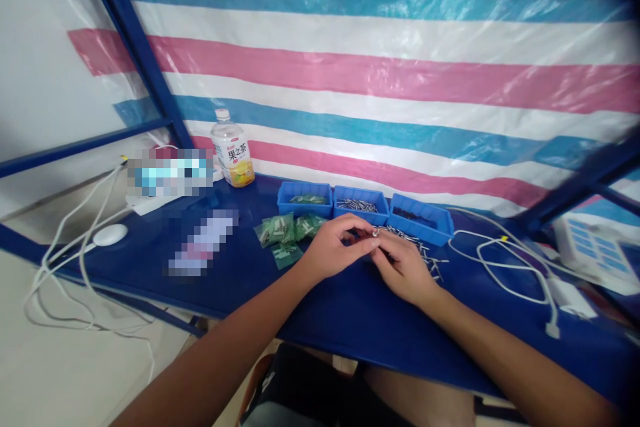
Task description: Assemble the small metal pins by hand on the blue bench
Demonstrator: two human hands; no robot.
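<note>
My left hand (334,248) and my right hand (406,269) meet over the desk, fingertips pinched close together. Between them shows a small shiny metal piece (375,232), too small to name surely; both hands seem to grip it. Loose thin metal pins, like blind rivets (434,263), lie beside and behind my right hand. Small green-tinted bags (277,229) with metal parts inside lie left of my left hand. Behind the hands stand three blue bins: the left bin (304,210) holds green bags, the middle bin (379,218) metal pins, the right bin (423,232) dark small parts.
A drink bottle (234,155) stands at the back left, near a blurred-out object on a white strip (165,195). White cables hang off the left edge by a round white disc (110,235). At right lie a white adapter (571,296), cables and a white device (596,255).
</note>
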